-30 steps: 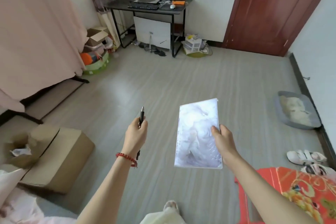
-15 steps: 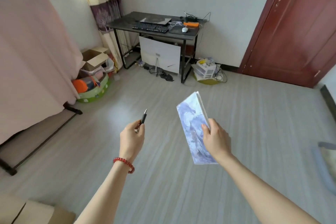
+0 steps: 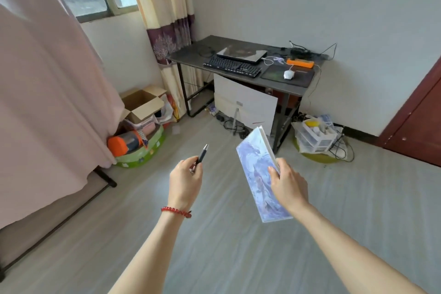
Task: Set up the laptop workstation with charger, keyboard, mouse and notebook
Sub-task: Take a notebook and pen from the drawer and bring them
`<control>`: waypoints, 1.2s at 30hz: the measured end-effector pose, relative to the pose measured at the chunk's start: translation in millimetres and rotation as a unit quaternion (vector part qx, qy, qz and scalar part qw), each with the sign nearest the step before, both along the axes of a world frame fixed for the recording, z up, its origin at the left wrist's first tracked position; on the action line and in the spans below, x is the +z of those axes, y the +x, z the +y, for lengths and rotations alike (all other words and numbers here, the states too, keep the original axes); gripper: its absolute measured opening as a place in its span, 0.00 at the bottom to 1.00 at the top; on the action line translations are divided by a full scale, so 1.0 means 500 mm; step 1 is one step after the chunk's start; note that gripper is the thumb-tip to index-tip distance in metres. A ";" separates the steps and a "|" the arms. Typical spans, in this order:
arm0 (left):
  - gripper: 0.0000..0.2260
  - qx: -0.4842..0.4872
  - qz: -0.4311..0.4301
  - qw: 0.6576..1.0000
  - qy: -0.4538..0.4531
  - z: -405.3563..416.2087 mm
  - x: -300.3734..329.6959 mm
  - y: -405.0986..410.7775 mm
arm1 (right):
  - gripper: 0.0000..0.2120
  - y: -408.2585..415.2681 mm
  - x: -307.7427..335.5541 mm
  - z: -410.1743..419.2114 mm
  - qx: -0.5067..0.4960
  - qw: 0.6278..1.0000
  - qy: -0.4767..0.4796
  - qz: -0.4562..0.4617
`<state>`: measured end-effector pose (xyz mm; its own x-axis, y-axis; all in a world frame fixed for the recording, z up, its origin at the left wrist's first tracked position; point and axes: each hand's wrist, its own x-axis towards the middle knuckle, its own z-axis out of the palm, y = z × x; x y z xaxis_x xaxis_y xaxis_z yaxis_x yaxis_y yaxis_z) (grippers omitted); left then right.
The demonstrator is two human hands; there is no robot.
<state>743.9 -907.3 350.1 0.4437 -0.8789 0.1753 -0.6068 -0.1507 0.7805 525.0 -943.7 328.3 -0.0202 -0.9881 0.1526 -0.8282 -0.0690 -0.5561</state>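
**A:** Pale blue marbled cover, that's the notebook. We've got it in the right hand, grip pinched on its right edge, thumb on the cover and fingers behind, so it hangs tilted over the floor with the spine end pointing up and away.

**B:** And the left hand?

**A:** Grip there is curled round a dark pen, silver tip sticking up past the fingers. Red bead bracelet on that wrist. The two grips are near each other but not touching, notebook just right of the pen.

**B:** Where's the rest of the gear from where we're holding stuff?

**A:** All well beyond both grips, on the dark counter against the far wall. Closed laptop at the back, black keyboard just in front of it, white mouse on a dark mat to the right of that. Orange power strip behind the mat with cables running off it. Can't tell which cable is the charger, they're too small and tangled.

**B:** Anything closer?

**A:** Off to the left of the pen grip there's a pink cloth draped down, and an open cardboard box past it.
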 end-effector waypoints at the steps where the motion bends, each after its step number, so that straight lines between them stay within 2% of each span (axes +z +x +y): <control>1: 0.07 0.011 -0.004 1.000 0.002 -0.030 0.007 0.017 | 0.07 0.017 0.008 -0.038 0.007 1.000 0.003 0.001; 7: 0.09 0.087 0.010 0.996 0.018 -0.349 -0.015 0.193 | 0.07 0.169 -0.013 -0.418 0.069 0.998 0.014 0.000; 12: 0.11 0.074 0.031 0.997 0.013 -0.655 -0.042 0.326 | 0.09 0.310 -0.034 -0.729 0.065 0.998 0.014 -0.009; 17: 0.11 0.063 0.027 0.998 0.012 -0.995 -0.006 0.457 | 0.09 0.431 0.002 -1.043 0.036 0.999 0.025 -0.021; 21: 0.10 0.031 0.027 0.999 0.012 -1.217 0.019 0.497 | 0.09 0.469 0.016 -1.225 0.003 0.999 0.025 -0.047; 28: 0.08 0.017 0.043 0.998 0.030 -1.599 -0.043 0.582 | 0.08 0.568 -0.034 -1.625 -0.007 0.997 0.016 -0.078; 33: 0.07 0.055 0.048 0.996 0.052 -1.864 -0.040 0.681 | 0.07 0.685 -0.053 -1.919 -0.002 0.989 0.048 -0.140; 36: 0.07 0.078 0.052 0.994 0.063 -1.985 -0.042 0.744 | 0.07 0.766 -0.063 -2.053 0.006 0.976 0.117 -0.186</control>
